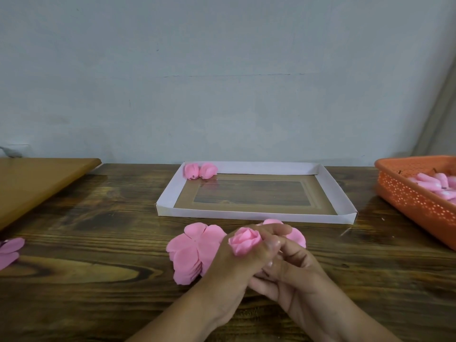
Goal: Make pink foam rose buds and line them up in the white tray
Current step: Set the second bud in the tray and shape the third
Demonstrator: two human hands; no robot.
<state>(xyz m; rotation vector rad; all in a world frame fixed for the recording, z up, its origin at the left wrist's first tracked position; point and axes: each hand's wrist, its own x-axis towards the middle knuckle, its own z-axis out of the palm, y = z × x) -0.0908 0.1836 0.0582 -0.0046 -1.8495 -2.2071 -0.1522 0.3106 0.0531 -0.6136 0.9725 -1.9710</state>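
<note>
Pink foam bud (245, 241): held above the desk (98, 280), in front of the white tray (249, 214), petals wrapped closed.
Left hand (232, 270): fingers curled round the bud's base, gripping it.
Right hand (293, 272): fingers curled against the bud's side; a pinch is likely, not confirmed.
Tray contents: two finished buds (200, 170) in the far left corner, touching.
Petal stack (192, 250): flat on the desk, beside the hands.
Orange basket (407, 193): far right, pink pieces inside.
Step advice: the wrap should be kept tight at the base, then the bud set beside the existing pair.
</note>
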